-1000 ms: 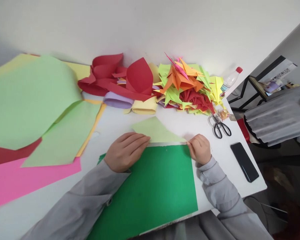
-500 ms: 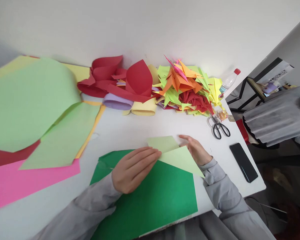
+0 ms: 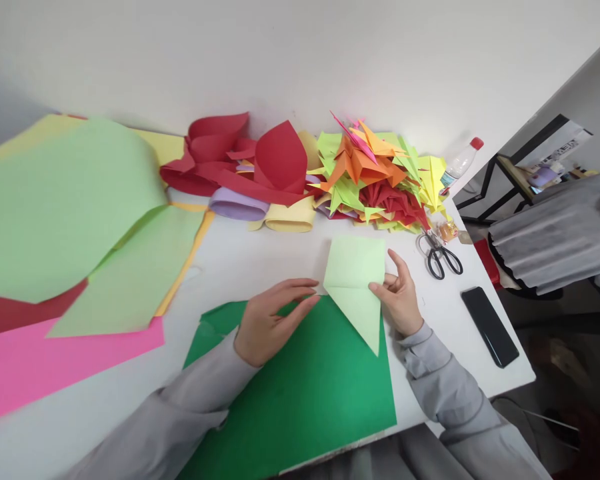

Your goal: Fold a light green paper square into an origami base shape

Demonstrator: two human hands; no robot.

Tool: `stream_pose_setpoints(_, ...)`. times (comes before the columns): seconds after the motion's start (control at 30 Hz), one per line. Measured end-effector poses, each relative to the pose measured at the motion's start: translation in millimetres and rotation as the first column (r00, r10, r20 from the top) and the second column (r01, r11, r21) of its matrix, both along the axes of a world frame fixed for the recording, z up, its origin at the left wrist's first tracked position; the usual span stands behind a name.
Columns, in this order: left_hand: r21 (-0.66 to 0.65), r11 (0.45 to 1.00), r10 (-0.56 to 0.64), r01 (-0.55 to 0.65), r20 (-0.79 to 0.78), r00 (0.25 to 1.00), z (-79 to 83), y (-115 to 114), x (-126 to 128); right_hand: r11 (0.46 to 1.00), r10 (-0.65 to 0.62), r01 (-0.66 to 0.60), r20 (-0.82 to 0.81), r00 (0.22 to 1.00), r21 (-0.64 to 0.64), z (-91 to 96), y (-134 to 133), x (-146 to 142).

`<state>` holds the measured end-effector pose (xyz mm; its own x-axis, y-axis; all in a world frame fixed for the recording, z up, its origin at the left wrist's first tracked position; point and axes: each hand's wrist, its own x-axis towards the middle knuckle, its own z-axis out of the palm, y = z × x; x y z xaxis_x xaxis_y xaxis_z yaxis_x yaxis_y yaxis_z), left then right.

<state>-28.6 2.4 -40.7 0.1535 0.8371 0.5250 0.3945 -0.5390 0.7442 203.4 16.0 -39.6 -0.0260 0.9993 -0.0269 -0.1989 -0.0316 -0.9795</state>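
The left hand point(image 3: 273, 325) angles in from the near left, thumb slightly apart from the fingers; whether its tips touch the pale green paper point(image 3: 355, 265) cannot be told. The right hand point(image 3: 403, 301), index finger raised, pinches the paper's right edge. Creased across, the paper runs near to far, its tip pointing near over the green sheet point(image 3: 320, 387). Bare worktop point(image 3: 260, 257) lies beyond, up to the folded shapes point(image 3: 367, 170).

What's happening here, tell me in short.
A person's right hand holds a creased, pale green paper by its right edge, partly over a dark green sheet. The left hand is close by its left corner; whether it touches is unclear. Scissors and a phone lie to the right.
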Motion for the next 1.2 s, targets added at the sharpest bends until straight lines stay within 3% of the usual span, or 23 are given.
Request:
stream_pose_setpoints(0.1,-0.385,0.912,-0.047,0.14,0.24,0.97,-1.4,-0.8,8.5,1.0,0.03,-0.03,0.013,0.999,0.0,1.8,-4.8,-6.7)
stream_pose_setpoints(0.23,-0.519,0.838,0.051,0.168,0.381,0.923,0.1,0.0,9.9,0.991,0.127,-0.129,-0.053,0.99,-0.042,2.0,-7.5,-11.7)
stream_pose_setpoints(0.5,-0.576,0.754,0.058,0.316,0.538,0.841,0.0,-0.2,6.9,0.984,0.159,-0.157,0.016,0.987,-0.085,2.0,-8.8,-10.7)
stream_pose_setpoints(0.7,-0.532,0.767,0.045,0.359,0.602,0.797,-0.1,-1.6,6.6,0.987,0.146,-0.144,0.024,0.989,-0.07,4.8,-11.8,-11.8)
stream_pose_setpoints(0.93,-0.586,0.754,0.116,0.295,0.561,0.82,0.0,-2.7,7.9,0.995,0.086,-0.083,0.05,0.995,-0.047,3.2,-10.5,-9.9)
stream_pose_setpoints(1.1,-0.558,0.761,0.019,0.331,0.529,0.849,0.1,-2.7,9.6,0.994,0.08,-0.078,0.024,0.997,-0.074,0.9,-7.6,-8.6)
stream_pose_setpoints(1.2,-0.569,0.761,0.027,0.312,0.508,0.861,-1.1,-2.4,11.0,0.992,0.093,-0.091,0.012,0.996,-0.083,-0.6,-7.8,-9.1)
